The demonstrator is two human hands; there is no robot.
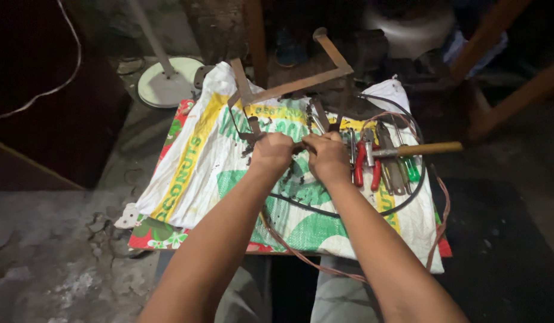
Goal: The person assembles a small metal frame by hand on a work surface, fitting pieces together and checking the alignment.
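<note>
Left hand (271,151) and right hand (328,154) at frame centre, knuckles nearly touching, both curled closed on a small dark piece (298,146) between them; its shape and which way it runs cannot be told. Under them, a woven sack (205,161) in white, green and yellow is spread over the low desk (146,238). Just right of the right hand: red-handled pliers (360,164), a green-handled screwdriver (411,169), and a hammer (417,149) with its wooden handle pointing right. A black cable (301,205) loops below. Upper centre, a rusty metal frame (301,84) lies angled. Upper left, a white round base (166,81) on the floor.
</note>
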